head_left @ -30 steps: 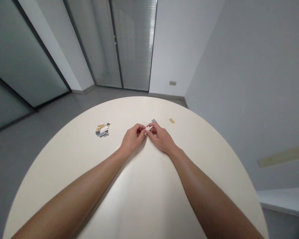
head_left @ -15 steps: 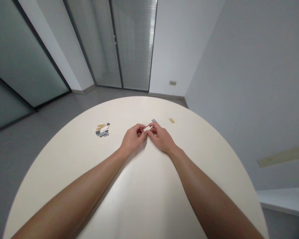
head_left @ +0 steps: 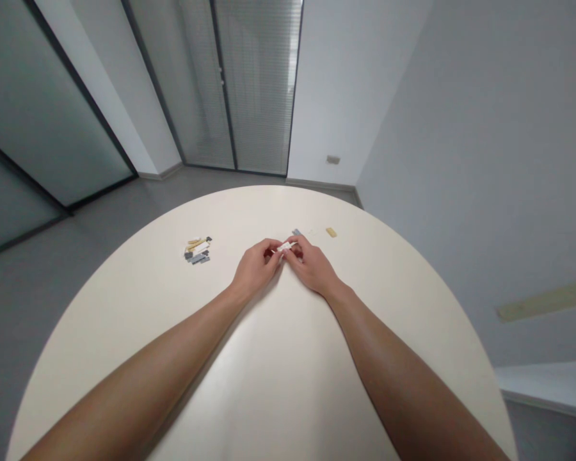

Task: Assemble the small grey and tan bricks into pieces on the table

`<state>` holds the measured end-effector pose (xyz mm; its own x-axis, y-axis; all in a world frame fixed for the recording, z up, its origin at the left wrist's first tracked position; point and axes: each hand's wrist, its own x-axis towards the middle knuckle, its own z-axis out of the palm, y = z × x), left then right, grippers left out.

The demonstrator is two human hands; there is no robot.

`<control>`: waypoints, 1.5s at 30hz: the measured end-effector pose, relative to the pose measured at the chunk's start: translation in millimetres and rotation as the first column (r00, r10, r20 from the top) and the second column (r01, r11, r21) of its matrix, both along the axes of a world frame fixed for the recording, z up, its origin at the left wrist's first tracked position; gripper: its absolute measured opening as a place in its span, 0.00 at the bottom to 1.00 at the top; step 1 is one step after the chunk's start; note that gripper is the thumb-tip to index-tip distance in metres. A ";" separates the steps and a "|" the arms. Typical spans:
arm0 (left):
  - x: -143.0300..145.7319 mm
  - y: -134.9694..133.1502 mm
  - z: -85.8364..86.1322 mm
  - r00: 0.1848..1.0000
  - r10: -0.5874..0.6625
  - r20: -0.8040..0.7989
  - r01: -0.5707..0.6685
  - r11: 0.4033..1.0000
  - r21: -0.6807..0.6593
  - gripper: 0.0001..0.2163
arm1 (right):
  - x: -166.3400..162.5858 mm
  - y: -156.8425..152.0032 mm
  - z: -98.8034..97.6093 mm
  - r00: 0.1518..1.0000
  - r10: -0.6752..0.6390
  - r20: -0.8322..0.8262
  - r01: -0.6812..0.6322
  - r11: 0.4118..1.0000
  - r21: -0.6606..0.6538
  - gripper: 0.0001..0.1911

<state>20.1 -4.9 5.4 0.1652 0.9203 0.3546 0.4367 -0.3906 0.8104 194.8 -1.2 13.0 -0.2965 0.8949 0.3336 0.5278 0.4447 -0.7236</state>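
Two forearms in from the near side, left forearm (head_left: 148, 362) and right forearm (head_left: 388, 365), low across the round cream surface (head_left: 278, 397). Left hand (head_left: 255, 267) and right hand (head_left: 312, 267) close together mid-surface, knuckles up. Fingers (head_left: 272, 246) of both hands closed, pinching one long thin white plastic piece (head_left: 285, 246) between them. Piece roughly level, tilted slightly up to the right, apparently off the surface; its ends partly hidden by the fingers.

Change vs half a second earlier: small. Hands in about the same spot, piece still pinched, slight turn at most, no release.

Just past the right fingertips, one small grey plastic brick (head_left: 296, 232). Further right, one tan tile (head_left: 331, 232), on its own. Well left of the hands, one small heap of tan, white and grey bricks (head_left: 198, 250).

Beyond the far edge: grey floor (head_left: 91, 218), door with blinds (head_left: 256, 89), glass panel (head_left: 43, 109) far left, pale wall (head_left: 461, 128) right.
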 end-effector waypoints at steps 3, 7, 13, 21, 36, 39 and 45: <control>-0.1 -0.2 -0.2 1.000 0.001 -0.006 -0.001 1.000 0.012 0.10 | 0.2 -0.1 -0.2 1.000 -0.002 -0.006 0.002 1.000 0.003 0.11; 0.4 -1.3 0.6 1.000 0.002 -0.004 -0.002 1.000 0.008 0.11 | 0.5 -0.8 0.7 1.000 -0.002 -0.004 0.002 1.000 -0.001 0.10; 1.3 -2.8 3.3 1.000 0.009 0.003 -0.009 1.000 -0.013 0.12 | -0.3 -1.5 3.0 1.000 -0.004 -0.008 0.004 1.000 -0.002 0.11; 1.1 -2.4 1.7 1.000 0.009 0.017 -0.009 1.000 -0.024 0.12 | -0.2 -1.2 2.7 1.000 -0.006 -0.009 0.006 1.000 0.001 0.13; 1.4 -1.5 1.3 0.999 0.024 0.036 -0.024 0.999 0.021 0.10 | -0.1 -2.8 3.8 1.000 0.002 -0.004 -0.002 1.000 0.011 0.15; 1.0 -0.9 0.0 0.999 0.025 0.033 -0.026 0.999 0.029 0.11 | 0.3 -2.6 2.7 1.000 0.007 -0.010 -0.007 1.000 0.013 0.15; 0.4 -1.1 0.3 0.999 0.028 0.043 -0.029 0.999 0.031 0.11 | 0.3 -1.5 1.6 1.000 0.007 -0.013 -0.007 1.000 0.005 0.11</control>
<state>20.5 -6.1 5.8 0.1234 0.9125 0.3899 0.4134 -0.4045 0.8158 195.0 -2.7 14.7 -0.2980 0.8912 0.3419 0.5151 0.4517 -0.7285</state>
